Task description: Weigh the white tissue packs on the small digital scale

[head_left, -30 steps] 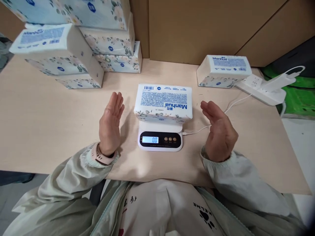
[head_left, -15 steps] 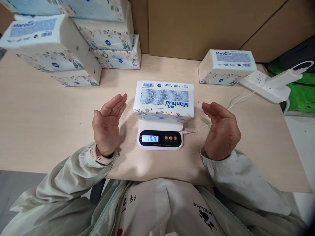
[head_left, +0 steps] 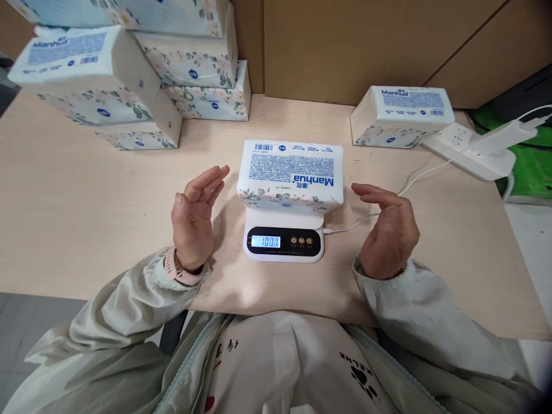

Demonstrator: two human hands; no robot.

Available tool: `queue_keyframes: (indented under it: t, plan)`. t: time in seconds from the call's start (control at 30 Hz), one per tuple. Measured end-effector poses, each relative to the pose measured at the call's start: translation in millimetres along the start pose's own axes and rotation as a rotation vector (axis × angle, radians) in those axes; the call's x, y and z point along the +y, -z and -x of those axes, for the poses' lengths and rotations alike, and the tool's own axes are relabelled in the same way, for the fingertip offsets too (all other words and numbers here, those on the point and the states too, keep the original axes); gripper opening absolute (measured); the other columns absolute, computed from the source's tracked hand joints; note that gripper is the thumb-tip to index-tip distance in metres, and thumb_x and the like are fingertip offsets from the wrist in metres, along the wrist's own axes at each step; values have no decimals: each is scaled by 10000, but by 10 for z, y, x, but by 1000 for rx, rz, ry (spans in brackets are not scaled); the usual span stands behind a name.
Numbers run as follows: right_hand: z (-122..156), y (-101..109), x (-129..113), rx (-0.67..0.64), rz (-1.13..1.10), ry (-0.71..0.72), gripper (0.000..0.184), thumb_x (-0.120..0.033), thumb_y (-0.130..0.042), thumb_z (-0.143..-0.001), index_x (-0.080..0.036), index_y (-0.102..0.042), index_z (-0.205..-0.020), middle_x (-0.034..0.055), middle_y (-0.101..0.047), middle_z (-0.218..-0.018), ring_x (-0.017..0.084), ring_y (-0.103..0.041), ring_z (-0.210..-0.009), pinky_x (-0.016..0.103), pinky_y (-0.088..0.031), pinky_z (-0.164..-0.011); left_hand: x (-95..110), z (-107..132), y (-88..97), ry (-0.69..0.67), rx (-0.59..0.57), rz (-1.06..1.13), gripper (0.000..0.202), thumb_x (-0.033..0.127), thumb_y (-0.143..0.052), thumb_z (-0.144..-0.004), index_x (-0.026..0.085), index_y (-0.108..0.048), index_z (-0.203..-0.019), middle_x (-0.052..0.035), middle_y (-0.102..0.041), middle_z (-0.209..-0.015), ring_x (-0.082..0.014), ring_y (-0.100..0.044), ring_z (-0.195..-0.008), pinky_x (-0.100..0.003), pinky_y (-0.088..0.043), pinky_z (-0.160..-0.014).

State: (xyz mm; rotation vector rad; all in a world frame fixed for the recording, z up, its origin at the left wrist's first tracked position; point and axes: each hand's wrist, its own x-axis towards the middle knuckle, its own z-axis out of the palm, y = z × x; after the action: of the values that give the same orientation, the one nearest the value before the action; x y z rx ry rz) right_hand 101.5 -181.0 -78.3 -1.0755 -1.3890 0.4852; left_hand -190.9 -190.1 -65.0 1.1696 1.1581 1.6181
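Note:
A pack of tissues (head_left: 291,172) with blue print and a floral edge lies on the white digital scale (head_left: 284,244), its label upside down to me. The scale's lit display reads about 100.0, and a white cable plugs into its right side. To the left of the pack, my left hand (head_left: 196,218) is open with the palm turned inward, apart from the pack. On the other side my right hand (head_left: 388,230) hovers open, also not touching it. Neither hand holds anything.
Several tissue packs (head_left: 86,75) are stacked at the back left of the table (head_left: 107,201). Another tissue pack (head_left: 401,115) stands at the back right, beside a white power strip (head_left: 474,149). A brown cardboard panel (head_left: 345,52) rises along the far edge.
Both hands have moved slightly inward toward the pack, staying open. The whole view has shifted a little; the pack still rests on the scale.

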Motion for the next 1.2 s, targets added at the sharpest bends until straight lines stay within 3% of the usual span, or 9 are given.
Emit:
queue_keyframes:
  t: [0.23, 0.9, 1.0, 1.1, 1.2]
  plan:
    - [12, 7, 4, -29, -9, -11, 298, -407, -478, -1088, -395, -770, -1143, -22, -788, -1226, 297, -739, -1215, 656, -454, -1215, 3, 6, -25, -15, -1, -20, 521, 691, -444, -1037, 375, -814, -1224, 8, -745, -1369, -309, -589, -1468, -549, -403, -1321]
    - [22, 45, 29, -78, 14, 19, 334, -425, -453, -1092, -390, -749, -1243, 5, -779, -1283, 298, -720, -1287, 618, -489, -1238, -9, -26, -4, 59, 18, -33, 530, 733, -485, -1007, 344, -789, -1200, -20, -720, -1410, -306, -562, -1492, -524, -358, -1348]
    - [39, 80, 92, -195, -5, -12, 435, -476, -469, -1090, -385, -634, -1482, 4, -667, -1529, 281, -594, -1484, 594, -410, -1326, -88, -46, 41, 67, -25, -11, 584, 782, -478, -998, 373, -744, -1320, -3, -649, -1534, -287, -460, -1592, -522, -270, -1399]
    - [72, 49, 151, -353, -40, -79, 607, -563, -474, -1082, -428, -388, -1668, -37, -392, -1771, 266, -351, -1670, 599, -258, -1409, -110, -80, 59, 95, -138, 20, 677, 839, -483, -981, 363, -698, -1411, -6, -553, -1641, -278, -336, -1666, -526, -193, -1431]
    - [53, -55, 132, -489, -94, -102, 713, -632, -463, -1068, -429, -254, -1718, -31, -325, -1801, 271, -323, -1684, 603, -287, -1398, -2, -156, 6, 119, -307, 53, 633, 807, -584, -959, 335, -731, -1355, -41, -615, -1578, -309, -342, -1660, -569, -263, -1415]
